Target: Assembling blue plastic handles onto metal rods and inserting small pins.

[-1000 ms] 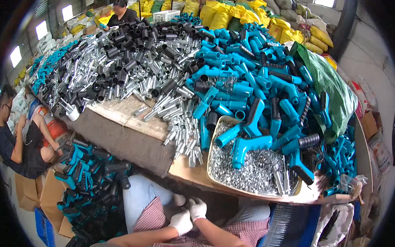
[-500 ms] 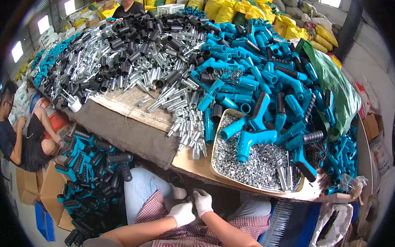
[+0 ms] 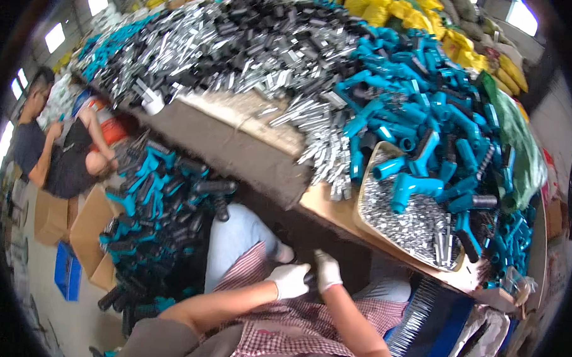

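Observation:
Both my hands wear white gloves and are held low over my lap, in front of the checked apron (image 3: 281, 323). My left hand (image 3: 290, 280) is closed, its fingers turned toward my right hand. Slightly farther forward, my right hand (image 3: 327, 271) is curled, with its fingertips pointing away from me. A small dark thing shows in the narrow gap between the gloves. Its kind cannot be made out, as the gloves and blur hide most of it. The table edge lies beyond my hands.
A tray (image 3: 363, 200) of small metal pieces stands at the table's front, with a teal pistol-shaped housing (image 3: 415, 188) on it. Teal housings and metal tubes are heaped behind. Black-and-teal parts (image 3: 165, 218) pile up at my left. Another person (image 3: 45, 132) sits far left.
The whole view has swung, so the table and heaps sit farther right and tilt more. My gloves, touching before, now have a small gap between them.

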`<move>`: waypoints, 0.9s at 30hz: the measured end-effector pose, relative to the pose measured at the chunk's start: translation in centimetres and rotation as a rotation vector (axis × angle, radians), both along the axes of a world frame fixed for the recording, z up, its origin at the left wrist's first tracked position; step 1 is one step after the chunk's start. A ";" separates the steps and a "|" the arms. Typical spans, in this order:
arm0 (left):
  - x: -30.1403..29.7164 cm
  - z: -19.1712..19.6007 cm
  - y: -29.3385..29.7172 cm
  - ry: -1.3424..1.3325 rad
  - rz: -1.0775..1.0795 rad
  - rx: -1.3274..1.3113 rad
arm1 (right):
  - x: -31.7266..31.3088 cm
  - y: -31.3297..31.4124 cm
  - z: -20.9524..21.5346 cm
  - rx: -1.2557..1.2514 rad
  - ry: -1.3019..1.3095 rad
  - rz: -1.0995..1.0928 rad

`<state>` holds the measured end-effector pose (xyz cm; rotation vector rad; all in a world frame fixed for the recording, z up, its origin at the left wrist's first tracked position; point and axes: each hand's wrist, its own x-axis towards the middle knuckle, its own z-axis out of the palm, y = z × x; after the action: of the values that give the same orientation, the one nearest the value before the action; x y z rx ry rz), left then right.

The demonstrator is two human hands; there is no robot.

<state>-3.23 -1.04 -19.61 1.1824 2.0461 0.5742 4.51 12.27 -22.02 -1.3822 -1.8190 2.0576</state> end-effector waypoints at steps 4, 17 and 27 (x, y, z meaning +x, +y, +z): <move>-2.1 15.6 -3.3 -0.093 -0.240 0.063 | 8.1 6.6 -8.8 0.464 0.127 0.070; -8.2 23.6 -13.3 0.331 0.084 0.144 | -3.1 -1.0 7.5 -0.425 0.299 0.069; -8.4 32.9 -26.3 0.559 0.226 -0.061 | 3.3 1.2 3.8 -0.376 0.340 0.053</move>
<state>-11.66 -27.34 13.30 1.1738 2.6733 0.2975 7.78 13.47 -18.21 -0.9653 -1.3984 2.5694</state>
